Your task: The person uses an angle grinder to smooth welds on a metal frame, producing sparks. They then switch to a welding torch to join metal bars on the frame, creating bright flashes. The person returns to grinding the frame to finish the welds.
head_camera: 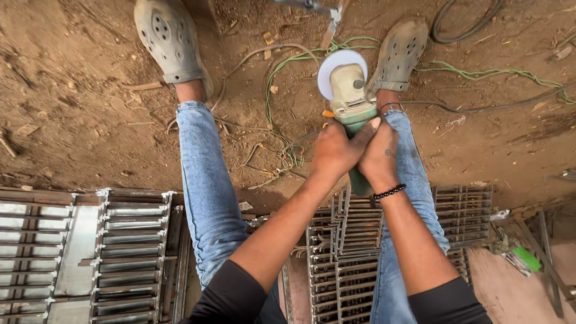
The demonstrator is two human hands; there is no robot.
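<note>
Both hands grip one angle grinder (350, 102): the left hand (333, 151) wraps its fingers closed around the green body from one side, and the right hand (378, 157), with a beaded bracelet (389, 192) at the wrist, closes around it from the other, thumb lying up along the casing. Just beyond the fingertips the cream-coloured gear head carries a pale round disc (336, 67), which hangs above the dirt floor (78, 90) between two feet in grey clogs. Near the fingers, a little past and below them, a green wire (282, 78) and darker cables loop across the soil; behind the wrists, stacks of welded metal grilles (354, 258) lie flat. The likely trouble is the disc's nearness to the right clog (399, 54) and to the loose wires: a slip of the grip or a kick from the tool could bring the wheel against foot, denim leg or cable. No guard can be made out over the disc. The rear of the grinder and its switch are hidden under the hands, so whether it is running cannot be told, and its own cord is lost among the cables.
</note>
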